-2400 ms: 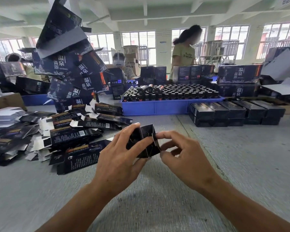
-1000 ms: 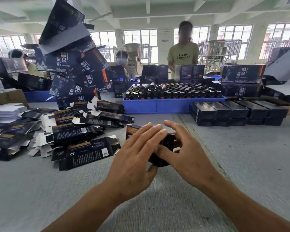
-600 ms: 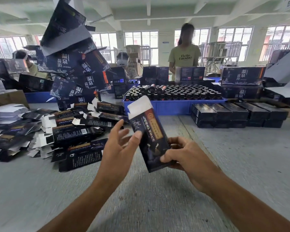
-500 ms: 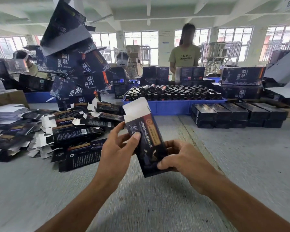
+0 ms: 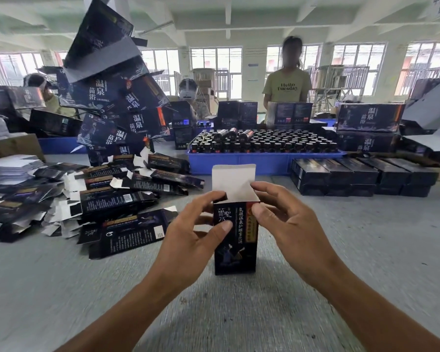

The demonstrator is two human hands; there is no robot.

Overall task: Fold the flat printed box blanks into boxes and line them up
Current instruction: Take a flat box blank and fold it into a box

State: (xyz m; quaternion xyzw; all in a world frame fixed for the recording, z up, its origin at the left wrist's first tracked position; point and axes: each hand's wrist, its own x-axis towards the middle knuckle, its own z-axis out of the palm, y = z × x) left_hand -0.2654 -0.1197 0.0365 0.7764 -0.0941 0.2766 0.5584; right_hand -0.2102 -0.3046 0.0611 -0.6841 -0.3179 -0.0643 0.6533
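Upright on the grey bench (image 5: 366, 262) stood the dark printed box (image 5: 235, 246), its white top flap (image 5: 233, 181) raised and open. My left hand (image 5: 188, 240) gripped it at the upper left, thumb across the printed front, fingers curled round the side. My right hand (image 5: 290, 224) pinched the upper right corner just below the flap. Left of the box lay a loose heap of flat blanks (image 5: 107, 199). Behind the box sat a blue tray (image 5: 239, 161) of what looked like dark bottles, and right of the tray a row of finished boxes (image 5: 361, 176).
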